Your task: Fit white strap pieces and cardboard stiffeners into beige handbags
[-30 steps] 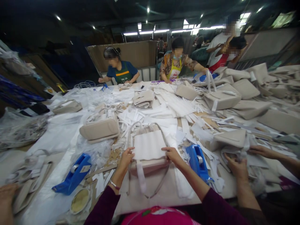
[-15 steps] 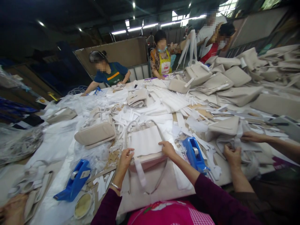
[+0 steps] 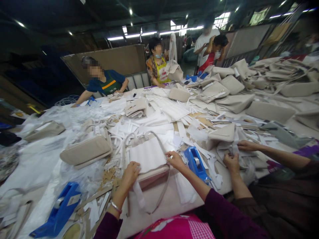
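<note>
In front of me lies a beige handbag (image 3: pixel 154 178) with its handles looped up at the back and a strap hanging down the front. A white padding sheet (image 3: pixel 147 154) covers its upper face. At the sheet's lower left corner, my left hand (image 3: pixel 130 175) has its fingers closed on the edge. My right hand (image 3: pixel 176 161) pinches the opposite edge, close to the bag's strap. Whether the fingers also grip the bag beneath is hidden. To the right of my right hand stands a blue tape dispenser (image 3: pixel 195 162).
Another blue tape dispenser (image 3: pixel 59 209) stands at lower left. A second beige bag (image 3: pixel 86 151) lies to the left, and many are piled (image 3: pixel 271 79) at right. A co-worker's hands (image 3: pixel 233 162) handle a bag beside me. Paper scraps and plastic litter the table; several people stand around it.
My view has swung to the right, so the scene sits further left. Both hands stay at the padding sheet's edges; my left fingers have closed down on its corner. Across the table, a person now holds a bag.
</note>
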A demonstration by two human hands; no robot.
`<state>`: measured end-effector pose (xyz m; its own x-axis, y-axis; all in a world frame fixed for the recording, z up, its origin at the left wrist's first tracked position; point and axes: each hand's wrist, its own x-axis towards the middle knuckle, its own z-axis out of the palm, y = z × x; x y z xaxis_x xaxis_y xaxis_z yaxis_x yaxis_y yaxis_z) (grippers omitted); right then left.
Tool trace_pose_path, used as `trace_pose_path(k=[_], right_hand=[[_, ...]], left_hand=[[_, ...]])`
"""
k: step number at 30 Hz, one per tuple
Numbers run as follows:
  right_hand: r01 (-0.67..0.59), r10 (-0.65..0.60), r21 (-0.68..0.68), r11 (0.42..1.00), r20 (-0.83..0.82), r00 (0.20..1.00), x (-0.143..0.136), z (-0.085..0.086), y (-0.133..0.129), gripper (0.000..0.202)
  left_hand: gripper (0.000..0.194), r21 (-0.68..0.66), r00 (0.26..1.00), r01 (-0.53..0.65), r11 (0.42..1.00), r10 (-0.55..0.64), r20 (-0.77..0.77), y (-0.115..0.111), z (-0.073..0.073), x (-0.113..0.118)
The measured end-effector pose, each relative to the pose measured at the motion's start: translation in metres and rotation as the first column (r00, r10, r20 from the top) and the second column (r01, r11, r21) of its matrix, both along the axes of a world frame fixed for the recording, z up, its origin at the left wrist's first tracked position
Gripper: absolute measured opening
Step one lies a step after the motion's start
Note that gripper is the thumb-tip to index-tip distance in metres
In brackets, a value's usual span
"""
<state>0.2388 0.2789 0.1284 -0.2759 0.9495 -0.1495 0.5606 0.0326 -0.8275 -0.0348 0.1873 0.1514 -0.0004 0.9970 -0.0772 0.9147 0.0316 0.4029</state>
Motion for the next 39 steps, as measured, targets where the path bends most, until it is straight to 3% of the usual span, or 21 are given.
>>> trace_pose_path(k=[3, 8, 12, 14, 18, 23, 30, 33, 35, 39], right_hand=[[-0.066, 0.066, 0.115, 0.991, -0.002, 0.998, 0.008, -0.006, -0.008, 0.038], [-0.166, 0.17, 0.131, 0.977, -0.018, 0.985, -0.003, -0.01, -0.025, 0.052], [-0.104, 0.109, 0.151, 0.983, -0.024, 0.994, -0.013, -0.015, -0.03, 0.049], [-0.105, 0.11, 0.141, 0.984, -0.029, 0.994, -0.014, -0.016, -0.027, 0.05], [-0.106, 0.106, 0.004, 0.994, -0.026, 0.994, -0.006, -0.015, -0.001, 0.049], [0.101, -0.021, -0.208, 0.973, 0.356, 0.934, -0.009, -0.018, 0.049, 0.031], [0.095, 0.003, -0.17, 0.981, 0.5, 0.866, -0.044, -0.021, 0.063, 0.019], [0.071, -0.021, -0.074, 0.995, 0.527, 0.85, -0.041, -0.007, 0.082, 0.023], [0.074, -0.07, 0.009, 0.997, 0.443, 0.894, -0.034, 0.013, 0.104, 0.027], [0.148, -0.14, 0.265, 0.953, -0.047, 0.989, -0.027, 0.081, 0.14, 0.027]], left_hand=[[0.035, -0.002, 0.997, -0.025, 1.0, 0.025, -0.076, -0.009, 0.001, 0.013], [0.039, 0.026, 0.975, -0.056, 0.998, 0.06, -0.213, -0.021, -0.003, 0.017], [0.037, -0.047, 0.935, -0.093, 0.994, 0.071, -0.349, -0.01, 0.005, 0.029], [0.044, -0.076, 0.943, -0.012, 0.997, -0.013, -0.332, -0.001, 0.01, 0.042], [0.053, -0.158, 0.954, 0.227, 0.961, -0.252, -0.163, 0.012, 0.003, 0.069], [0.056, -0.131, 0.961, 0.171, 0.977, -0.195, -0.197, 0.009, -0.013, 0.079], [0.056, -0.178, 0.967, 0.138, 0.974, -0.171, -0.188, 0.009, -0.004, 0.077], [0.06, -0.202, 0.974, 0.13, 0.971, -0.164, -0.158, 0.009, -0.001, 0.077], [0.06, -0.206, 0.978, 0.132, 0.97, -0.162, -0.135, 0.007, -0.001, 0.076], [0.06, -0.201, 0.982, 0.138, 0.97, -0.16, -0.098, 0.005, -0.002, 0.071]])
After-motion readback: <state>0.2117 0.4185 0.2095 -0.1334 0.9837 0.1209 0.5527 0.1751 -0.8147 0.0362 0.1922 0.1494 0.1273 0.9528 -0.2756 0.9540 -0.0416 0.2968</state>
